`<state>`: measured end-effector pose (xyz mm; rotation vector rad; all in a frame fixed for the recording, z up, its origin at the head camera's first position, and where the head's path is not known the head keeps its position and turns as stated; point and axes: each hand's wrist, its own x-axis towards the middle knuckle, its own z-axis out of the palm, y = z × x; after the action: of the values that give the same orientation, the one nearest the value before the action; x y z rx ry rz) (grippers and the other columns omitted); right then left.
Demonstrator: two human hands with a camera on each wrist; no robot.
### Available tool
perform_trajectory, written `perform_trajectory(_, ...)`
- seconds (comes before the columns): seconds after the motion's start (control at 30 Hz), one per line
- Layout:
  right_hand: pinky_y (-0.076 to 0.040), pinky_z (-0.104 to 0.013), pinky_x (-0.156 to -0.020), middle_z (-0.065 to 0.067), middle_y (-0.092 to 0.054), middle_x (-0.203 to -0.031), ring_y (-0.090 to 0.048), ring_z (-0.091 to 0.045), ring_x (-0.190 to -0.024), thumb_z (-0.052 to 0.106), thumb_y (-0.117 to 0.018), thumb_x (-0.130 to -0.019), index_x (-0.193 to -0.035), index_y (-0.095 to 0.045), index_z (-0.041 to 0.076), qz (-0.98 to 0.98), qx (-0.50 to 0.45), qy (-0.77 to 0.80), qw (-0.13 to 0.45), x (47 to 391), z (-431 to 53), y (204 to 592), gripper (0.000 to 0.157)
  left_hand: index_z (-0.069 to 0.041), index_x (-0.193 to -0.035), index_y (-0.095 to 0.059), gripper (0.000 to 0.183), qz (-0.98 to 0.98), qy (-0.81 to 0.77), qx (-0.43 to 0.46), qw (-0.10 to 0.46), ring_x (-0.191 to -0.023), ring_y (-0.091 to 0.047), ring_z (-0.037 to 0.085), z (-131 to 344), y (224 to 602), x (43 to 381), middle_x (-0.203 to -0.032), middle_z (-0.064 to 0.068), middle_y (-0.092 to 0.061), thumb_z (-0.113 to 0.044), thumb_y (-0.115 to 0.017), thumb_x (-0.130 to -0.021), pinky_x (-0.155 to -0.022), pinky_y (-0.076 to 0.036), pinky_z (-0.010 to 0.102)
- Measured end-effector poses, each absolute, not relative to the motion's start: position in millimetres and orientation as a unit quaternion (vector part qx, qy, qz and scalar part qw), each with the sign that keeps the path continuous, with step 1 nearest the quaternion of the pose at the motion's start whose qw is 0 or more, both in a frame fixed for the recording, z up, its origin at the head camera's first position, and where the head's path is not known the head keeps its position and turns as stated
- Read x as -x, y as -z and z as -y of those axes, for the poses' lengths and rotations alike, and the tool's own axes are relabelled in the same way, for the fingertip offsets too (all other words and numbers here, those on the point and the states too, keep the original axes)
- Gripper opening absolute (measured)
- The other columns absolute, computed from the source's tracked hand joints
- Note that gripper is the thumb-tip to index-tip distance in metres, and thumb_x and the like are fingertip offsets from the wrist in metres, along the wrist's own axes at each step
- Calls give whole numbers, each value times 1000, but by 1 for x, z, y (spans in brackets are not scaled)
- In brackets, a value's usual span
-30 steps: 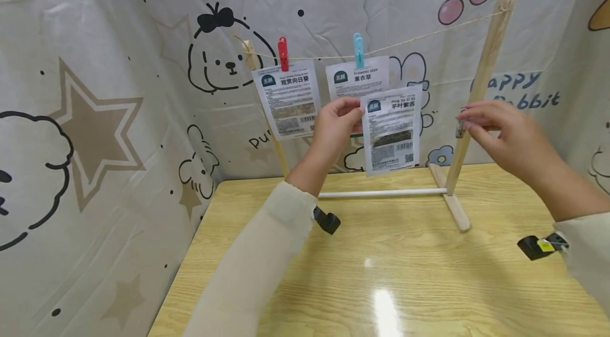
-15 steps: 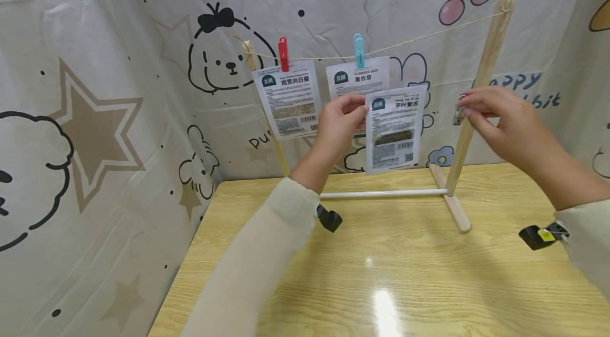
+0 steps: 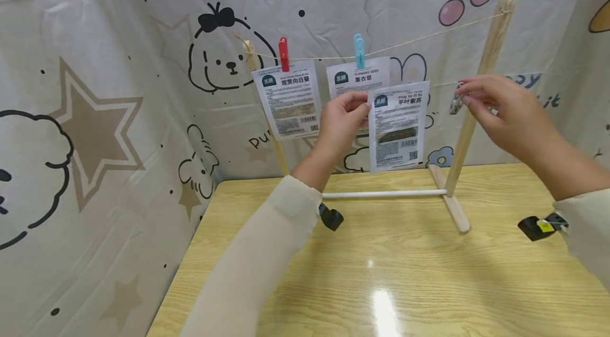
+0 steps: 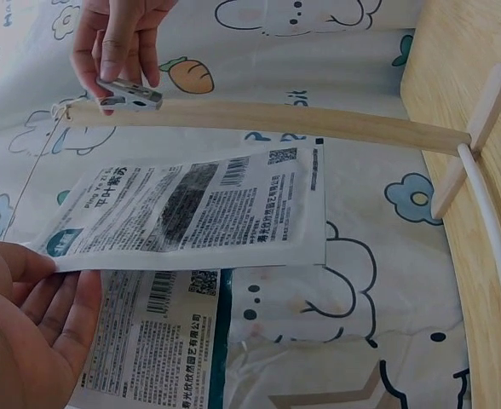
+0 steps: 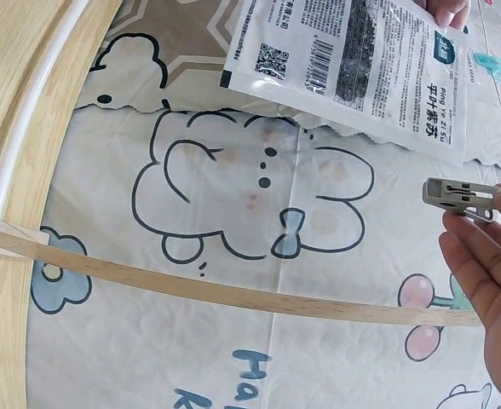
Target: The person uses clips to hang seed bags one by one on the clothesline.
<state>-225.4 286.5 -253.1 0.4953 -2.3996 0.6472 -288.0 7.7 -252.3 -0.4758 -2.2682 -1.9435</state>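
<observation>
My left hand [image 3: 344, 117] pinches a white seed packet [image 3: 399, 127] by its upper left edge, and the packet hangs upright below the string. In my right hand [image 3: 498, 106], a grey clothespin [image 3: 456, 104] is held between thumb and fingers, to the right of the packet and in front of the wooden post. The right wrist view shows this clothespin [image 5: 459, 196] pointing away from the fingertips. Behind the held packet, a second seed packet [image 3: 357, 76] hangs from the string [image 3: 429, 35] by a blue clothespin [image 3: 359, 51], partly hidden by the left hand.
Further left, a red clothespin [image 3: 283, 54] holds another seed packet [image 3: 288, 101] on the string. A right wooden post [image 3: 483, 67] with a foot [image 3: 457, 212] and a white rod [image 3: 381, 194] stands on the wooden table [image 3: 405, 263]. A printed cloth [image 3: 157, 61] hangs behind.
My right hand has risen with the clothespin, bringing it up toward the level of the held packet's top edge. My left hand and its packet have shifted slightly right and up.
</observation>
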Motion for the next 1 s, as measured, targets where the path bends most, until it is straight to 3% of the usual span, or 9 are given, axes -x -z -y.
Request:
perform_trajectory(0.4,-28,7,-90,-13,-62,-136,-62,-35,-111,12,-55,-104,-123,-67,4,890,-210,-222,338,227,-282,234,24,-6,-117,-70,19,751,636,167,59,-85,-65,8,-13,247,287,-109,7,-73,-12,-63,-100,-79,-60,24)
perform_trajectory(1.0,-32,2,-98,-13,-62,-135,-59,-30,-120,12,-52,-105,-127,-65,4,879,-209,-226,364,234,-272,207,26,-9,-114,-70,16,748,636,173,80,-88,-63,7,-22,246,289,-105,2,-69,-11,-62,-100,-77,-59,19)
